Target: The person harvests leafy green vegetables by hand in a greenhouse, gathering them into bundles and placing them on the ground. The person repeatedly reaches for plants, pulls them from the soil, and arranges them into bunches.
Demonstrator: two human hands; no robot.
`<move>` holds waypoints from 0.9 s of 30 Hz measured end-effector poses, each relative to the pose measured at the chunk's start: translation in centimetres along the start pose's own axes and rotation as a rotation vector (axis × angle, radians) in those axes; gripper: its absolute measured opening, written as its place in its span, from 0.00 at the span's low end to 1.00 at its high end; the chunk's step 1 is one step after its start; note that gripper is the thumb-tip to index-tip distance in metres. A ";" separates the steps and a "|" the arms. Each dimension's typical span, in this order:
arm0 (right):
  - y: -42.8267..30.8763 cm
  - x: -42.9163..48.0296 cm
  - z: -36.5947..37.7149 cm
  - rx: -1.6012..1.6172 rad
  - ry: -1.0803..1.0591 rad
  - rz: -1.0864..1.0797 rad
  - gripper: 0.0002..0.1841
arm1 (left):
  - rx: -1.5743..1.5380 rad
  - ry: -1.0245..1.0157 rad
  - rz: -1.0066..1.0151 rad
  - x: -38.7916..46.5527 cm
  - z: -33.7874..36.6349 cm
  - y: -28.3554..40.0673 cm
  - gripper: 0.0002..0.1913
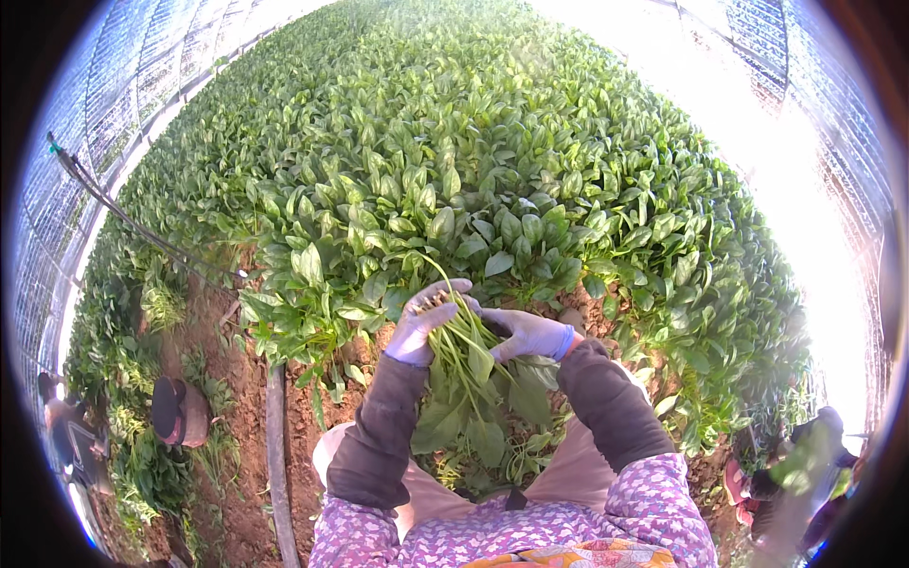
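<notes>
A bunch of leafy greens that look like spinach [483, 355] hangs before me, pale cut ends up and broad leaves down between my knees. My left hand [414, 332], in a thin pale purple glove, is closed around the stems near the cut ends. My right hand [534, 335], gloved alike, grips the stems from the other side; its fingertips are partly hidden behind them. One long stem curves up past my left fingers. Just beyond both hands stands the edge of a dense bed of rooted greens [440, 220].
A grey pipe or flat hose [277, 454] runs along the brown soil [241, 454] to my left. Farther left lie a dark-topped rounded object [181, 412] and gathered greens [156, 468]. A thin black hose [128, 202] arches over the bed. People crouch at far left [74, 440] and far right [817, 461].
</notes>
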State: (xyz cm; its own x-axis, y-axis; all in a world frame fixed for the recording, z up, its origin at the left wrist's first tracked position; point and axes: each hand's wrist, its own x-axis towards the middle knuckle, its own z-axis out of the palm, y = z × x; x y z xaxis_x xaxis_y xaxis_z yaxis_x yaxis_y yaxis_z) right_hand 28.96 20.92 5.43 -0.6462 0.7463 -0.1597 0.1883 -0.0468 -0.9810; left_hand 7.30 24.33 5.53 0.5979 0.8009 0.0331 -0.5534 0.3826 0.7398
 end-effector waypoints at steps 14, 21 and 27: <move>6.6 4.1 6.2 0.326 0.184 0.015 0.31 | -0.303 0.114 0.108 1.0 -2.8 -3.1 0.30; 4.3 2.6 4.8 0.256 0.285 0.085 0.25 | -0.178 0.216 0.173 0.7 -1.3 -1.5 0.38; 3.6 0.7 3.3 0.148 0.376 0.082 0.23 | 0.009 0.218 0.191 0.9 -3.7 -2.6 0.31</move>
State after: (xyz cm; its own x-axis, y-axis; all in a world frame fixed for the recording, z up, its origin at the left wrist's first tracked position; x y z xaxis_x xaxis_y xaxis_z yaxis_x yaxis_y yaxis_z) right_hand 26.76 19.11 1.43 -0.3126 0.9257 -0.2130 0.1014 -0.1904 -0.9764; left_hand 7.17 25.77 1.19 0.3440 0.9386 0.0278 -0.6381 0.2120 0.7402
